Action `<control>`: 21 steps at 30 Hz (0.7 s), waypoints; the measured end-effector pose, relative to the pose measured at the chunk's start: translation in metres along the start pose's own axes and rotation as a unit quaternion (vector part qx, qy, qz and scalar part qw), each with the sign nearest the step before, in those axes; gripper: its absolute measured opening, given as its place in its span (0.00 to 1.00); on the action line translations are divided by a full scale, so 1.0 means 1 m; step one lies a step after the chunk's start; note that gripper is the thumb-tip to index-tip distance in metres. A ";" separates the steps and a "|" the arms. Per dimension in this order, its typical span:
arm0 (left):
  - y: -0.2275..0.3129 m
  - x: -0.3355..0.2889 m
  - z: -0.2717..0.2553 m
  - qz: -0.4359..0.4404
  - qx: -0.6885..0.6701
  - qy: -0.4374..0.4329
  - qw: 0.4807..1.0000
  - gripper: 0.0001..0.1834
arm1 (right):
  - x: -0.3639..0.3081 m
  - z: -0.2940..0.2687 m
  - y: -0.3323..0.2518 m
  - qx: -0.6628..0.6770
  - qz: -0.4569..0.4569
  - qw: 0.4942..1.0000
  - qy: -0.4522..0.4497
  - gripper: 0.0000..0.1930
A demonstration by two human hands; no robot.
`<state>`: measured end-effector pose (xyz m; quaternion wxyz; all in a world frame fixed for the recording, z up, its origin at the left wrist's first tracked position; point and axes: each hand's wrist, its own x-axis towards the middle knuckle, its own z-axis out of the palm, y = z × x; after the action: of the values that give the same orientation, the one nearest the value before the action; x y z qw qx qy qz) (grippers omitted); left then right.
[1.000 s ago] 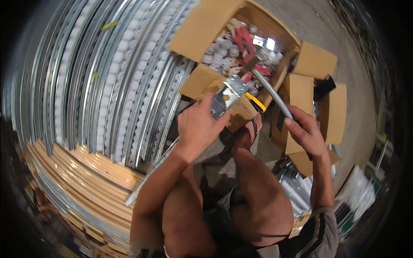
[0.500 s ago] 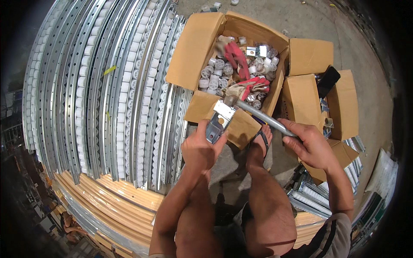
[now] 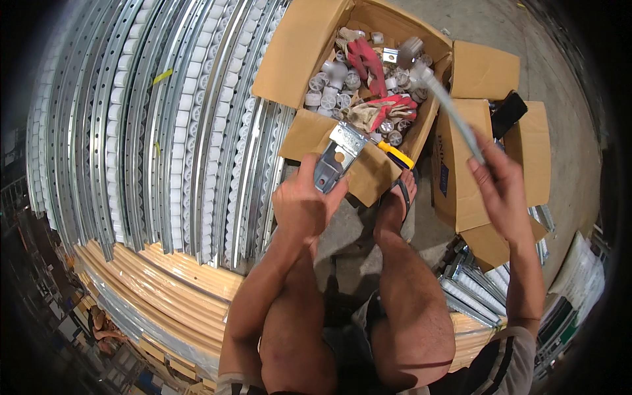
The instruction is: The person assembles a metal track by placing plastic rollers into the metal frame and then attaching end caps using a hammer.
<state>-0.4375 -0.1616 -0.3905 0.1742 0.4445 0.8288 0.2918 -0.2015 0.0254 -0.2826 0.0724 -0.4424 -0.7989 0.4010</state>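
Observation:
My left hand [image 3: 306, 201] is closed around the lower end of a metal bracket [image 3: 338, 158], a bent silver plate with a round hole. Its upper end leans over the near flap of an open cardboard box [image 3: 296, 52]. Raised to the right, my right hand [image 3: 497, 178] grips a hammer [image 3: 451, 112] by its grey handle. The hammer head is blurred and hangs over the box, apart from the bracket. Inside the box are white plastic rollers [image 3: 329, 99], red-and-cream work gloves [image 3: 368, 66] and a small metal bracket [image 3: 390, 55]. A yellow-handled screwdriver [image 3: 396, 156] lies at the near flap.
Long metal roller tracks [image 3: 164, 131] with white wheels are stacked at left, on tan wrapped tubes [image 3: 158, 289]. A second cardboard box [image 3: 464, 191] stands at right with a black phone-like slab [image 3: 508, 113] on it. Short roller tracks [image 3: 471, 293] lie near my right knee.
The hammer has swung up and away from the bracket's top, rising with my right hand to the right. The screwdriver shows more fully. My view has shifted slightly.

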 end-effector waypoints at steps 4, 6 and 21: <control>0.004 0.000 -0.003 -0.031 -0.012 -0.013 0.999 0.25 | 0.000 0.002 -0.008 -0.005 0.068 0.997 -0.019 0.22; 0.003 0.000 -0.002 -0.029 -0.009 -0.010 0.999 0.24 | -0.003 0.011 -0.004 -0.058 -0.051 0.992 -0.099 0.22; 0.005 0.001 -0.003 -0.016 0.013 -0.010 1.000 0.23 | 0.000 0.014 -0.001 0.055 0.022 0.998 -0.031 0.21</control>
<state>-0.4362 -0.1598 -0.3852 0.1812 0.4366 0.8377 0.2735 -0.2091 0.0174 -0.2907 0.0628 -0.4427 -0.7677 0.4589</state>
